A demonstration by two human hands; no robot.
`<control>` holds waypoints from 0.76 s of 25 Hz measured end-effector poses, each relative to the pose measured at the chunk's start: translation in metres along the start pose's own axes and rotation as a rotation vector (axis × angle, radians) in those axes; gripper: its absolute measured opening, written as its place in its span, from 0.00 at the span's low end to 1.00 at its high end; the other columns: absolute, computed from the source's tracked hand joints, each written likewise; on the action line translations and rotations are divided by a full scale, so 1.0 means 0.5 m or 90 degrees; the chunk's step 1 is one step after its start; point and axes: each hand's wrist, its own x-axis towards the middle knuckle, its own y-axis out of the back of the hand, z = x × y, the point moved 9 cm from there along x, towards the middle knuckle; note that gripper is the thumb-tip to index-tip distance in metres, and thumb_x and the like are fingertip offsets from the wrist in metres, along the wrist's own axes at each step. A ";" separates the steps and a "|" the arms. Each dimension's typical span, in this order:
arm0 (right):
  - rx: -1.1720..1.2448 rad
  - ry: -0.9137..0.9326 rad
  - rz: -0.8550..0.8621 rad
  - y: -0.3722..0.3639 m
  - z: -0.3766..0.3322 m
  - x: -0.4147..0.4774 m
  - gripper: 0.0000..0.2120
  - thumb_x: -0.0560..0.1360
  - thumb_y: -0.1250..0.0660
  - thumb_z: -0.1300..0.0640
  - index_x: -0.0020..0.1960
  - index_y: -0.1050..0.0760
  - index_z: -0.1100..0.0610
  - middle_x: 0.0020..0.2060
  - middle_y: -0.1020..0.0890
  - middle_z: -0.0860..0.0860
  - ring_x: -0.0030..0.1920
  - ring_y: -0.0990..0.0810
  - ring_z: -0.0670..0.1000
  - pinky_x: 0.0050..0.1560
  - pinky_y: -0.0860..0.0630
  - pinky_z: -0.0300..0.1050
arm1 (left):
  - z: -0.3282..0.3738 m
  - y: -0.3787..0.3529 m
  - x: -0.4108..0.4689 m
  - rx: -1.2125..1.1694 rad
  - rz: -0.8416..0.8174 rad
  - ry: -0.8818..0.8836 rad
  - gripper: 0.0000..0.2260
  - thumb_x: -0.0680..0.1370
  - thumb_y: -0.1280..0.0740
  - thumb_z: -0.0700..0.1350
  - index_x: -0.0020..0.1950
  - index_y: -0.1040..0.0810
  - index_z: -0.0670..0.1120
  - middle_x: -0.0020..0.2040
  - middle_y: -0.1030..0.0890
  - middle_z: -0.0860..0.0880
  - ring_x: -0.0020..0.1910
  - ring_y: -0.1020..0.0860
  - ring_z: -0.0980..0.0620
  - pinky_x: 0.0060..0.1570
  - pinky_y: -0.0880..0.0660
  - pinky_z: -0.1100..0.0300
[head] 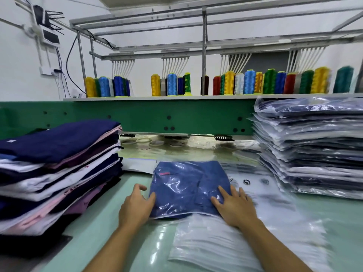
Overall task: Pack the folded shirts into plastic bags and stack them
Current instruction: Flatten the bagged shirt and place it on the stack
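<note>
**A:** Where is the shirt being packed?

**B:** The blue shirt [188, 187] is already inside its plastic bag [198, 213], lying in the middle of the worktop [98, 222], towards the near edge. It rests partly on a sheaf of empty bags [235, 242].

**A:** And the hands?

**B:** The right hand [233, 207] lies flat with its fingers spread on the near right corner. I judge it is pressing air out and keeping the bag from sliding. The left hand [137, 205] sits against the left edge with the thumb on the plastic. Its fingers are loosely bent beside the bag, gripping nothing I can see. It seems to steady that side.

**A:** Why the piles on either side?

**B:** Probably for reach. The unbagged folded shirts [59, 163] wait at the left edge, and the bagged stack [314, 150] rises at the right edge. So the work passes from left to right.

**A:** Counts?

**B:** There are two hands, one shirt in hand, one unbagged pile and one bagged stack. Each holds many layers, and the blur stops an exact count. The empty bags cannot be counted either. Behind, on a shelf, stand well over a dozen thread cones [249, 82].

**A:** How far along?

**B:** Both piles are tall, so plenty has been packed and plenty remains.
</note>
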 end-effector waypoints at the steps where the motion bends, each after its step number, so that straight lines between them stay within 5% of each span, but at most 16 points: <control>1: -0.019 -0.004 0.046 0.017 0.000 -0.004 0.33 0.79 0.54 0.31 0.81 0.45 0.43 0.82 0.47 0.54 0.81 0.50 0.61 0.78 0.50 0.58 | -0.008 -0.003 0.004 -0.132 -0.026 0.033 0.10 0.77 0.32 0.52 0.56 0.27 0.52 0.38 0.18 0.50 0.36 0.21 0.48 0.37 0.25 0.54; 4: -0.062 0.100 0.222 0.085 -0.054 -0.034 0.24 0.80 0.42 0.44 0.74 0.33 0.47 0.75 0.33 0.51 0.75 0.38 0.57 0.72 0.40 0.53 | 0.007 -0.041 -0.001 -0.472 -0.167 0.103 0.10 0.77 0.33 0.40 0.58 0.21 0.47 0.32 0.22 0.49 0.23 0.32 0.51 0.23 0.35 0.62; 7: 0.099 0.291 0.268 0.120 -0.152 -0.080 0.19 0.76 0.36 0.53 0.67 0.26 0.45 0.63 0.24 0.42 0.64 0.29 0.48 0.62 0.31 0.46 | 0.054 -0.051 -0.014 -0.630 -0.280 0.048 0.15 0.75 0.32 0.37 0.60 0.19 0.47 0.33 0.26 0.50 0.24 0.33 0.53 0.22 0.37 0.64; 12: 0.165 0.368 0.171 0.095 -0.226 -0.109 0.12 0.78 0.38 0.55 0.59 0.28 0.43 0.52 0.24 0.42 0.52 0.26 0.47 0.45 0.26 0.48 | 0.100 -0.057 -0.045 -0.716 -0.333 -0.005 0.20 0.70 0.22 0.44 0.61 0.18 0.47 0.40 0.21 0.47 0.33 0.21 0.52 0.29 0.24 0.62; 16: 0.161 0.362 0.206 0.111 -0.225 -0.118 0.05 0.79 0.41 0.55 0.51 0.31 0.45 0.48 0.22 0.45 0.49 0.25 0.50 0.42 0.30 0.49 | 0.119 -0.072 -0.057 -0.739 -0.362 -0.013 0.20 0.72 0.24 0.41 0.63 0.20 0.44 0.37 0.25 0.47 0.28 0.28 0.53 0.28 0.27 0.64; 19: 0.236 0.417 0.294 0.148 -0.243 -0.146 0.12 0.75 0.39 0.57 0.56 0.25 0.49 0.50 0.20 0.43 0.51 0.23 0.49 0.45 0.26 0.50 | 0.126 -0.086 -0.067 -0.755 -0.384 -0.001 0.22 0.70 0.23 0.40 0.63 0.21 0.42 0.36 0.28 0.47 0.26 0.32 0.55 0.25 0.31 0.66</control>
